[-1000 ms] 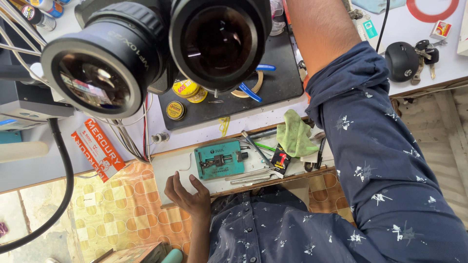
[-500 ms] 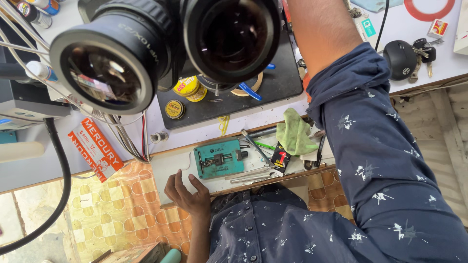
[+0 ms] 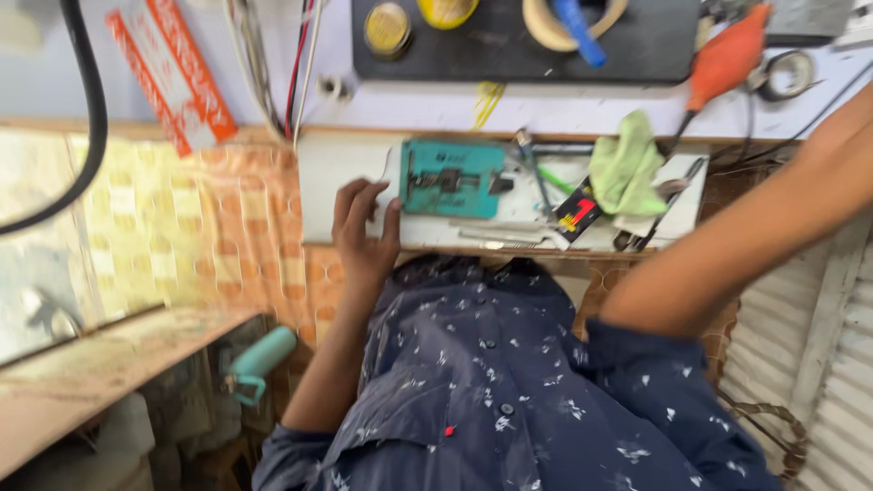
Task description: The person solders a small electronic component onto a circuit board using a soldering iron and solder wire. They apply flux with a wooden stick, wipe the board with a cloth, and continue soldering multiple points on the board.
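Observation:
My left hand (image 3: 364,232) lies flat with fingers apart on the near left part of a white tray (image 3: 341,164), holding nothing. Its fingertips sit just left of a teal clamp fixture (image 3: 450,177) that holds a small dark part. Metal tweezers (image 3: 500,238) lie along the tray's near edge. My right forearm (image 3: 746,245) reaches up past the right edge of the view, and the hand itself is out of sight. A dark blue patterned shirt (image 3: 509,391) fills the bottom.
A green cloth (image 3: 626,168) and a small black, red and yellow packet (image 3: 576,214) lie on the tray's right side. Behind it, a black mat (image 3: 509,55) carries a tape roll (image 3: 550,27) and round tins (image 3: 388,27). An orange blower (image 3: 727,59), wires (image 3: 291,64) and a teal-handled tool (image 3: 259,359) are nearby.
The two large microscope eyepieces have dropped out of view and the view now sits closer over the tray. My left hand stays on the tray.

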`<state>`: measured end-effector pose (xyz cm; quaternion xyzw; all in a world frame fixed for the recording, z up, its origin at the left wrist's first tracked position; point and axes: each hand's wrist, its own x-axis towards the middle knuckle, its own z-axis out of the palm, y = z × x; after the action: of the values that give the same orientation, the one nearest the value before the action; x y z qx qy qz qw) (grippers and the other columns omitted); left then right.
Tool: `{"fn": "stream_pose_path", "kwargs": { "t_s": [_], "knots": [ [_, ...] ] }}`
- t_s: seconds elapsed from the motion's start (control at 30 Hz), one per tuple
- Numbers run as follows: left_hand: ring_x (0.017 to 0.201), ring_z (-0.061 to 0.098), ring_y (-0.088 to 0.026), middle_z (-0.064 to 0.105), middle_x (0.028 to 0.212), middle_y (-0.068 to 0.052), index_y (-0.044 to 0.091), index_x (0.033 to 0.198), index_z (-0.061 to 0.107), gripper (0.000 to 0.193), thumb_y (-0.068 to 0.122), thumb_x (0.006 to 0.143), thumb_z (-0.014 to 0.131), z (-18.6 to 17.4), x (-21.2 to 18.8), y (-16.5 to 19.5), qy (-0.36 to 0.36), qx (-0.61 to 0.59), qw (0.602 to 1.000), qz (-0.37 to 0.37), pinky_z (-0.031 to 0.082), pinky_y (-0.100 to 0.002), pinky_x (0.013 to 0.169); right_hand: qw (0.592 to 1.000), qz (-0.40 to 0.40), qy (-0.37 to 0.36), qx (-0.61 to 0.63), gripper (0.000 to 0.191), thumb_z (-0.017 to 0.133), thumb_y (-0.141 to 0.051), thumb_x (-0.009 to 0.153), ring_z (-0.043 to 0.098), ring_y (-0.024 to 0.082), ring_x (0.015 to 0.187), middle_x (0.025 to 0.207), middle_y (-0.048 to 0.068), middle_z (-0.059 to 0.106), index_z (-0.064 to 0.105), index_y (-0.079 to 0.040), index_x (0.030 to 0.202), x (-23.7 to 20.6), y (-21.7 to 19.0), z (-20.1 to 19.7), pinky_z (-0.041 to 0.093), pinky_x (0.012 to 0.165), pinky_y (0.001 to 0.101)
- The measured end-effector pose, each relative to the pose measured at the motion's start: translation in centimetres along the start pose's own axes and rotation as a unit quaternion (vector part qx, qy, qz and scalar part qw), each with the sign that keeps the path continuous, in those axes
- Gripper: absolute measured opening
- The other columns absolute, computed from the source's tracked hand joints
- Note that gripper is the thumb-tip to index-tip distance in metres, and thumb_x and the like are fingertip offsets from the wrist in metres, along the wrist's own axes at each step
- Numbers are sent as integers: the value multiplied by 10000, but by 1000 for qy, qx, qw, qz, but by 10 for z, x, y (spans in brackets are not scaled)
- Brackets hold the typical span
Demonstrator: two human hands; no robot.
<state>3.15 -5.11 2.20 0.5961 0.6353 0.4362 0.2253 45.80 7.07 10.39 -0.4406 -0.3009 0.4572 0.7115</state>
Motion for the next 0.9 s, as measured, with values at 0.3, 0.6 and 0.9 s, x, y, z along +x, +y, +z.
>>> {"fn": "stream_pose_path", "kwargs": {
  "t_s": [0.3,0.6,0.9],
  "knots": [
    [1049,576,-270,620,1274,-57,92,1287,694,412,42,902,830,-17,18,7,-96,21,989,111,516,-383,915,884,-131,-271,-359,51,714,33,1054,698,218,918,1081,123,689,673,33,1084,-182,119,87,592,773,315],
    [981,585,-239,598,1247,-37,106,1308,685,384,53,948,810,-12,33,-2,-128,-15,982,139,524,-390,869,762,-272,-329,-487,290,799,111,942,660,271,975,1103,91,650,711,-33,1179,-178,138,131,548,799,398],
    [935,633,-211,566,1155,-19,112,1211,698,270,102,963,804,-5,39,-3,-111,5,983,147,534,-391,821,761,-243,-319,-510,334,791,147,984,661,284,1017,1177,122,636,708,-19,1261,-180,145,124,545,784,388]
  ]
}}
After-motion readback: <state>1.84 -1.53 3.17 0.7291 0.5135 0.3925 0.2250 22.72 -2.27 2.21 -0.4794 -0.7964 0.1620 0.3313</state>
